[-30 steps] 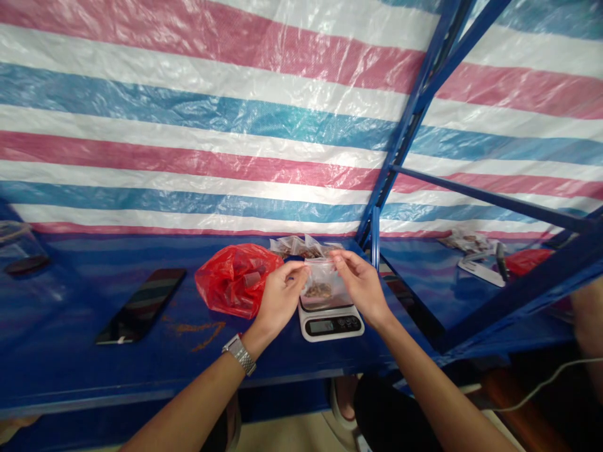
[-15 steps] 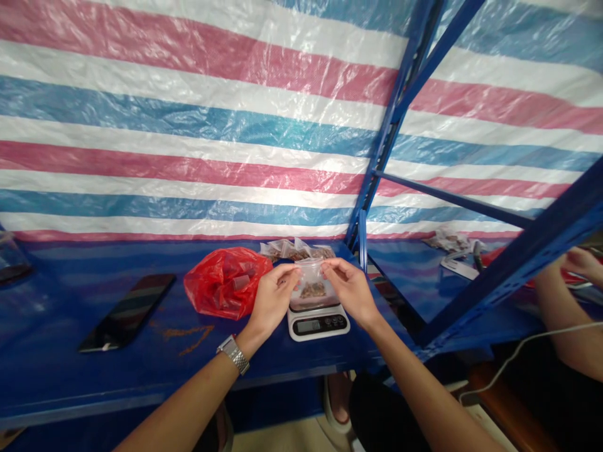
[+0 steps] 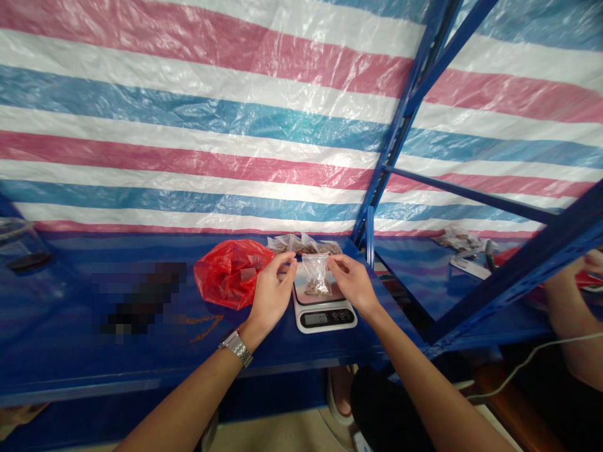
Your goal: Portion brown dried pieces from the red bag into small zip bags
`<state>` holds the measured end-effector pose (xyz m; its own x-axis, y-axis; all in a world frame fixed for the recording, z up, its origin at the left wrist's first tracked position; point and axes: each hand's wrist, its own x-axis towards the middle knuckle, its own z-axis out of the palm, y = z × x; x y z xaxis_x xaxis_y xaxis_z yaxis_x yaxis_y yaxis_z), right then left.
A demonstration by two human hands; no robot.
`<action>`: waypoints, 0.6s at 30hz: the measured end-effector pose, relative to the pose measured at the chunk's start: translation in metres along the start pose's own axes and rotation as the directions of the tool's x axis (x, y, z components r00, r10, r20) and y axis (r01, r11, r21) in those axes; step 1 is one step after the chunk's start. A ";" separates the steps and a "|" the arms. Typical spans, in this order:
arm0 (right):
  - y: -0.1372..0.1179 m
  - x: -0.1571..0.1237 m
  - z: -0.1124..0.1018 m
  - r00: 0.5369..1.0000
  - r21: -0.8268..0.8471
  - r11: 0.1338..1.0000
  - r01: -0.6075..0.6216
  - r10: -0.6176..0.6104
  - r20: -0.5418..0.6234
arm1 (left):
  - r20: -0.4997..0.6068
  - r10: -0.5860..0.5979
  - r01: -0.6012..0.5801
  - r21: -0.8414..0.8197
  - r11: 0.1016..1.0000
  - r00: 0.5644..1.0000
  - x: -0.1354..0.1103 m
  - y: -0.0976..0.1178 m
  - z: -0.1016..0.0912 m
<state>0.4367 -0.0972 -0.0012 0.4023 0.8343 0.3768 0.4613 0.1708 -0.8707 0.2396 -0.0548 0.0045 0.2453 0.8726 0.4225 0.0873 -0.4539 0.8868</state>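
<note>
We're watching two bare hands working close together over a white kitchen-style scale (image 3: 325, 307), and a small clear zip bag (image 3: 316, 276) is standing upright between them, above the scale's dark platform, with brownish bits gathering at its bottom; whether its base is touching the platform, we're not able to tell. The right hand (image 3: 352, 282) is pinching the bag's upper right corner between thumb and fingertips. Across from it, the left hand (image 3: 276, 285) is holding thumb and forefinger close together just beside the upper left corner, and we're not able to tell whether they're gripping any of the plastic. A metal-banded watch (image 3: 238, 348) is circling the left wrist. We're seeing the scale's little display facing the person, its digits showing too small for us to read. Just behind the scale, more filled bags (image 3: 306, 243) are lying in a row, and a crumpled red plastic bag (image 3: 230, 276) is sitting beside the left hand. Farther left on the blue table (image 3: 155, 367), a dark oblong thing (image 3: 148, 295) is showing only as coarse pixels, while over on the right another person's arm (image 3: 572, 320) is reaching behind the blue frame (image 3: 499, 276).
</note>
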 end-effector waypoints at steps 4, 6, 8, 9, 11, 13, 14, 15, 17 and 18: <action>-0.001 0.000 -0.002 1.000 -0.024 1.000 0.001 -0.001 -0.006 | 0.022 0.048 -0.048 0.025 0.999 0.999 -0.004 0.005 -0.005; -0.002 -0.001 -0.003 1.000 -0.022 1.000 -0.001 0.001 -0.006 | 0.016 0.068 -0.069 0.041 0.997 0.998 -0.005 0.005 -0.007; -0.002 -0.001 -0.003 1.000 -0.014 1.000 -0.006 0.006 -0.008 | 0.022 0.114 -0.116 0.075 0.990 0.993 -0.006 0.005 -0.009; -0.003 -0.002 -0.004 1.000 -0.009 1.000 -0.009 0.009 -0.007 | 0.031 0.144 -0.146 0.097 0.984 0.989 -0.007 0.005 -0.010; -0.004 -0.002 -0.004 1.000 -0.003 1.000 -0.011 0.011 -0.001 | 0.058 0.201 -0.207 0.144 0.968 0.978 -0.009 0.005 -0.012; -0.005 -0.003 -0.004 1.000 0.004 1.000 -0.014 0.014 0.005 | 0.087 0.234 -0.246 0.180 0.952 0.968 -0.012 0.005 -0.014; -0.006 -0.003 -0.004 1.000 0.010 1.000 -0.016 0.016 0.008 | 0.103 0.240 -0.256 0.192 0.948 0.965 -0.013 0.005 -0.015; -0.007 -0.003 -0.004 1.000 0.018 1.000 -0.016 0.016 0.009 | 0.118 0.239 -0.258 0.199 0.945 0.964 -0.014 0.005 -0.016; -0.009 -0.004 -0.004 1.000 0.041 0.999 -0.015 0.015 0.010 | 0.147 0.228 -0.255 0.206 0.945 0.963 -0.016 0.005 -0.018; -0.010 -0.004 -0.003 1.000 0.053 0.999 -0.013 0.012 0.012 | 0.159 0.222 -0.253 0.208 0.945 0.962 -0.017 0.004 -0.018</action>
<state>0.4331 -0.1039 0.0072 0.3981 0.8427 0.3625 0.4140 0.1877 -0.8907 0.2184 -0.0681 0.0048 0.4092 0.7096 0.5737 0.2216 -0.6872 0.6919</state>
